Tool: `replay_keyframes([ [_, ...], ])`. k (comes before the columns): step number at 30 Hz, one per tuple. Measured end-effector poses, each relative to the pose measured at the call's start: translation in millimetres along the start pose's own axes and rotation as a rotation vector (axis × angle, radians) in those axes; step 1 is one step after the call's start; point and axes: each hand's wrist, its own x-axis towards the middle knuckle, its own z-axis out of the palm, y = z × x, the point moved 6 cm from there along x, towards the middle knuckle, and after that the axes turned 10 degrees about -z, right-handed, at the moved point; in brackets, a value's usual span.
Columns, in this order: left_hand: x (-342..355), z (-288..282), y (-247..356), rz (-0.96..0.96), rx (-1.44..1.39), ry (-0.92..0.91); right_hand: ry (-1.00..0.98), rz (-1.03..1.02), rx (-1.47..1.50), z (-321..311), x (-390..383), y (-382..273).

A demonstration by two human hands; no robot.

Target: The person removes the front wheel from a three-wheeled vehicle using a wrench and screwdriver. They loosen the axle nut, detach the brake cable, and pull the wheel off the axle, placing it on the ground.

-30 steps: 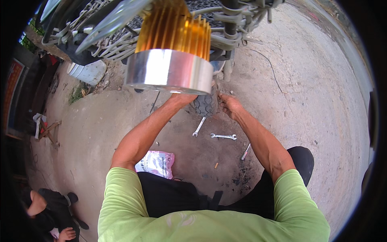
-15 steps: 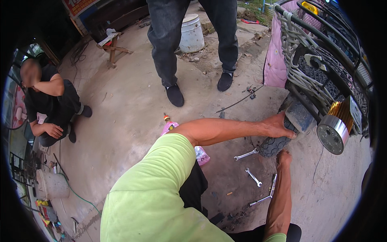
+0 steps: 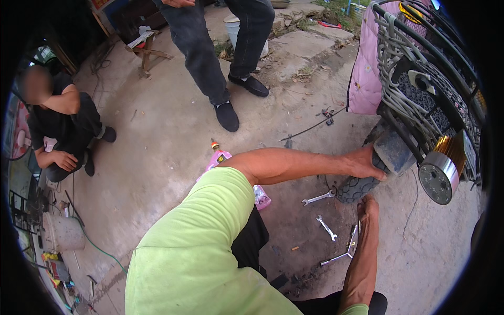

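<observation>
A black treaded tyre (image 3: 354, 189) stands on the ground under a dark mudguard (image 3: 394, 154). My left hand (image 3: 365, 165) is wrapped over the tyre's upper part, thumb along its side. Low beside the tyre, my right hand (image 3: 368, 208) has its fingers curled in; what they hold, if anything, is hidden. Two open-ended wrenches lie near the tyre: one wrench (image 3: 318, 198) close to the tread, another wrench (image 3: 327, 228) lower down. A three-armed socket wrench (image 3: 346, 254) lies beside my right forearm.
Above the tyre are a wire basket (image 3: 407, 79), a pink padded cloth (image 3: 365, 63) and a round silver lamp (image 3: 439, 180). A person in dark trousers (image 3: 191, 58) stands ahead; another person (image 3: 65, 126) squats at left. Buckets, a wooden stool (image 3: 149, 52) and a cable (image 3: 315, 126) are around.
The standing person has stepped left, and one of their hands now shows at the top. Both my hands stay at the tyre with hardly any shift; the view has tilted slightly.
</observation>
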Motion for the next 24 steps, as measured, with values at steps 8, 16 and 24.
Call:
replay_keyframes([
  [8,6.2,1.3,-11.5,-0.023,-0.045,-0.043,0.15,-0.069,-0.185,9.7,-7.9,-5.8],
  [16,0.8,-2.6,-3.2,0.048,-0.046,-0.019,-0.065,0.107,0.201,24.9,-29.2,-8.1],
  [24,0.3,-5.6,-1.2,0.054,-0.003,-0.025,0.057,-0.06,-0.141,3.7,-0.3,0.3],
])
